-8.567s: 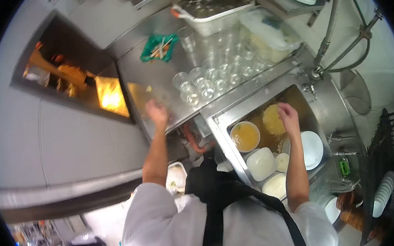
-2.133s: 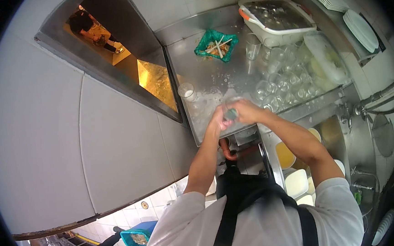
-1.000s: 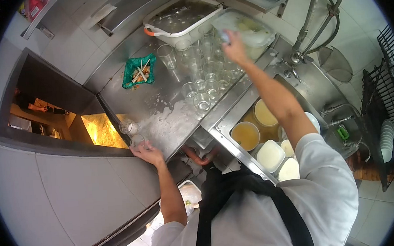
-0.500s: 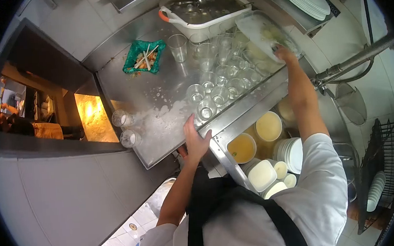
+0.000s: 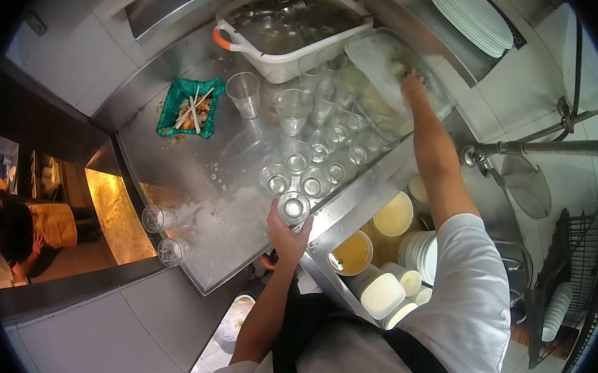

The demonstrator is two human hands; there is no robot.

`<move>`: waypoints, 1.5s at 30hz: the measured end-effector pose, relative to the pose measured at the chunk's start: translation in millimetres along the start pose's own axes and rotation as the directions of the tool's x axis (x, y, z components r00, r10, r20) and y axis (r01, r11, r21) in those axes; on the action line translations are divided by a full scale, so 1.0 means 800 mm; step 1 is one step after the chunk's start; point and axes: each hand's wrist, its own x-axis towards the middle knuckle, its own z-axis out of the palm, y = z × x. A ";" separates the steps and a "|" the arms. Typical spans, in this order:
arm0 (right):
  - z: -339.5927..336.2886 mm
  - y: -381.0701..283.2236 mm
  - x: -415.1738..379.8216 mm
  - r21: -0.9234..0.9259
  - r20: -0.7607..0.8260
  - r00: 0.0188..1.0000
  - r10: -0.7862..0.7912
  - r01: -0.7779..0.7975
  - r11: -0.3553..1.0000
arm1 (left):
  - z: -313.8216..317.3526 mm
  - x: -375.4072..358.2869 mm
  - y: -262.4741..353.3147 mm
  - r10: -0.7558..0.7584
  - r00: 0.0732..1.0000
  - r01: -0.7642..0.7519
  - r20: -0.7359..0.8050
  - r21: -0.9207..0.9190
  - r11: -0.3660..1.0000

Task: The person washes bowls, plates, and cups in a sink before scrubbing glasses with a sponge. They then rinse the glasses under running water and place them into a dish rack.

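My left hand point(image 5: 290, 235) is at the front edge of the steel counter point(image 5: 211, 213), its thumb and fingers spread around the base of the nearest glass point(image 5: 293, 207). Further off, my right hand point(image 5: 413, 85) reaches into a clear plastic tub point(image 5: 379, 46) at the back right; its fingers are partly hidden, and what they hold is too small to name. Several clear glasses point(image 5: 297, 155) stand close together between the two hands. Behind them is a white basin point(image 5: 284, 66) with dark water and cutlery in it.
A green-lined basket point(image 5: 169, 109) holds food scraps and chopsticks. Two glasses point(image 5: 174, 251) are at the left edge. Right of my left hand, the sink holds bowls point(image 5: 352, 253) and plates point(image 5: 426, 254). Stacked plates point(image 5: 471, 18) sit on a shelf. Through the opening, a person point(image 5: 21, 227) is visible.
The view has shifted and turned. My left hand has come from the counter edge to the nearest glass. My right hand stays at the tub, and a person shows more fully in the opening.
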 end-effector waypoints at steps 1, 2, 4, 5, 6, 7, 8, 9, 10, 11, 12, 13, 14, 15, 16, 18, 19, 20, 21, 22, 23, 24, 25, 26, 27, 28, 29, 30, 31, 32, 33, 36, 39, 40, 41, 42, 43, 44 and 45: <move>0.061 0.033 0.056 -0.074 -0.040 0.996 -0.085 0.082 0.994 | 0.000 0.000 -0.002 0.006 1.000 -0.006 -0.010 0.011 1.000; 0.119 0.064 0.107 -0.153 -0.079 0.983 -0.168 0.155 0.976 | -0.002 -0.002 -0.002 -0.003 1.000 0.003 -0.013 0.021 1.000; 0.044 0.026 0.032 -0.052 -0.076 0.995 -0.060 0.057 0.997 | -0.002 0.003 0.005 -0.023 1.000 0.023 -0.021 0.037 0.999; 0.000 0.003 -0.011 -0.003 -0.074 0.997 -0.006 0.006 1.000 | -0.002 0.004 0.008 -0.007 0.997 0.010 -0.072 0.049 0.999; -0.036 -0.008 -0.040 0.057 -0.125 0.992 -0.032 0.040 0.998 | -0.003 0.006 0.011 -0.030 0.998 0.034 -0.056 0.071 0.997; -0.073 -0.020 -0.069 0.114 -0.175 0.983 -0.058 0.079 0.990 | -0.005 0.008 0.014 -0.054 0.998 0.057 -0.041 0.092 0.994; -0.099 -0.030 -0.094 0.169 -0.233 0.969 -0.076 0.118 0.979 | -0.007 0.009 0.016 -0.073 0.997 0.075 -0.028 0.109 0.991; -0.119 -0.040 -0.116 0.286 -0.346 0.936 -0.071 0.177 0.942 | -0.007 0.010 0.010 -0.066 0.998 0.066 0.003 0.086 0.994; -0.136 -0.048 -0.142 0.390 -0.452 0.891 -0.046 0.244 0.888 | -0.008 0.008 0.006 -0.067 0.998 0.068 -0.008 0.071 0.995; -0.151 -0.055 -0.168 0.478 -0.552 0.834 -0.005 0.321 0.818 | -0.007 0.007 0.003 -0.064 0.998 0.065 -0.021 0.054 0.996; -0.167 -0.064 -0.196 0.510 -0.596 0.801 -0.057 0.433 0.743 | -0.005 0.007 -0.001 -0.059 0.998 0.061 -0.038 0.035 0.998; -0.180 -0.073 -0.229 0.533 -0.641 0.761 -0.102 0.537 0.654 | -0.001 0.003 -0.009 -0.116 0.993 0.116 -0.035 -0.020 0.993; -0.190 -0.083 -0.260 0.544 -0.688 0.712 -0.140 0.634 0.550 | -0.003 0.002 -0.011 -0.082 0.995 0.078 -0.061 -0.059 0.995; -0.193 -0.094 -0.291 0.581 -0.665 0.726 -0.176 0.650 0.489 | -0.006 0.001 -0.011 -0.048 0.995 0.039 -0.088 -0.095 0.995; -0.193 -0.104 -0.322 0.616 -0.642 0.737 -0.212 0.661 0.428 | -0.010 0.000 -0.009 -0.012 0.993 -0.003 -0.114 -0.130 0.992; -0.189 -0.131 -0.398 0.632 -0.608 0.733 -0.304 0.679 0.374 | -0.023 -0.001 0.014 0.002 0.999 -0.009 -0.041 -0.191 0.981; -0.169 -0.138 -0.424 0.761 -0.513 0.780 -0.357 0.606 0.231 | -0.031 -0.002 0.029 0.011 1.000 -0.012 -0.003 -0.221 0.975; -0.167 -0.153 -0.464 0.842 -0.449 0.811 -0.376 0.525 0.126 | -0.037 -0.001 0.043 0.008 0.998 0.010 0.067 -0.255 0.967; -0.163 -0.157 -0.493 0.810 -0.424 0.773 -0.472 0.557 0.185 | -0.041 0.000 0.058 0.006 0.991 0.033 0.137 -0.284 0.958; -0.161 -0.157 -0.515 0.770 -0.388 0.732 -0.560 0.591 0.239 | -0.043 0.003 0.070 0.007 0.978 0.059 0.208 -0.309 0.949; -0.161 -0.154 -0.532 0.805 -0.273 0.765 -0.584 0.514 0.297 | -0.043 0.007 0.079 -0.004 0.966 0.089 0.259 -0.316 0.945; -0.162 -0.149 -0.547 0.828 -0.152 0.788 -0.596 0.432 0.359 | -0.045 0.010 0.083 0.023 0.952 0.078 0.305 -0.315 0.946; -0.163 -0.140 -0.555 0.837 -0.030 0.801 -0.598 0.348 0.423 | -0.047 0.014 0.087 0.052 0.935 0.066 0.351 -0.316 0.947; -0.155 -0.123 -0.549 0.899 0.108 0.781 -0.615 0.188 0.396 | -0.047 0.017 0.092 0.080 0.915 0.055 0.395 -0.320 0.946; -0.141 -0.100 -0.535 0.929 0.236 0.736 -0.634 0.020 0.369 | -0.047 0.021 0.099 0.146 0.887 0.034 0.439 -0.377 0.925; -0.143 -0.083 -0.534 0.927 0.354 0.670 -0.653 -0.156 0.342 | -0.045 0.023 0.105 0.212 0.850 0.021 0.483 -0.433 0.901; -0.141 -0.064 -0.542 0.916 0.399 0.649 -0.648 -0.312 0.252 | -0.039 0.019 0.114 0.276 0.804 0.019 0.526 -0.488 0.873; -0.147 -0.053 -0.557 0.876 0.437 0.623 -0.648 -0.457 0.152 | -0.025 0.013 0.119 0.269 0.823 0.021 0.500 -0.500 0.866; -0.152 -0.042 -0.569 0.811 0.465 0.595 -0.656 -0.584 0.044 | -0.006 0.008 0.124 0.264 0.840 0.020 0.474 -0.513 0.858; -0.155 -0.031 -0.576 0.792 0.454 0.656 -0.603 -0.608 -0.065 | 0.014 0.002 0.130 0.259 0.858 0.015 0.444 -0.526 0.850; -0.153 -0.021 -0.584 0.765 0.448 0.709 -0.545 -0.619 -0.177 | 0.021 -0.020 0.156 0.164 0.922 0.001 0.349 -0.427 0.904; -0.135 0.025 -0.598 0.686 0.481 0.761 -0.435 -0.636 -0.354 | 0.070 -0.070 0.189 0.367 0.923 -0.381 -0.119 -0.432 0.818; -0.124 0.077 -0.626 0.906 0.399 0.767 -0.503 -0.416 0.085 | 0.090 -0.093 0.212 -0.082 0.883 0.341 0.463 -0.510 0.790; -0.128 0.095 -0.637 0.931 0.234 0.793 -0.562 -0.017 0.364 | 0.089 -0.093 0.223 -0.259 0.683 0.630 0.683 -0.372 0.681; -0.133 0.112 -0.647 0.738 0.101 0.745 -0.660 0.389 0.552 | 0.112 -0.087 0.199 -0.298 0.492 0.647 0.818 -0.115 0.753; -0.137 0.127 -0.657 0.372 0.029 0.638 -0.770 0.708 0.601 | 0.124 -0.095 0.188 -0.289 0.415 0.665 0.863 -0.071 0.744; -0.135 0.141 -0.655 0.334 -0.180 0.552 -0.814 0.813 0.477 | 0.136 -0.101 0.184 -0.276 0.337 0.676 0.900 -0.027 0.737; -0.133 0.155 -0.652 0.511 -0.159 0.657 -0.737 0.693 0.508 | 0.151 -0.109 0.181 -0.262 0.256 0.685 0.930 0.016 0.728; -0.132 0.166 -0.650 0.668 -0.113 0.745 -0.657 0.547 0.505 | 0.173 -0.122 0.169 -0.288 0.310 0.766 0.906 -0.059 0.640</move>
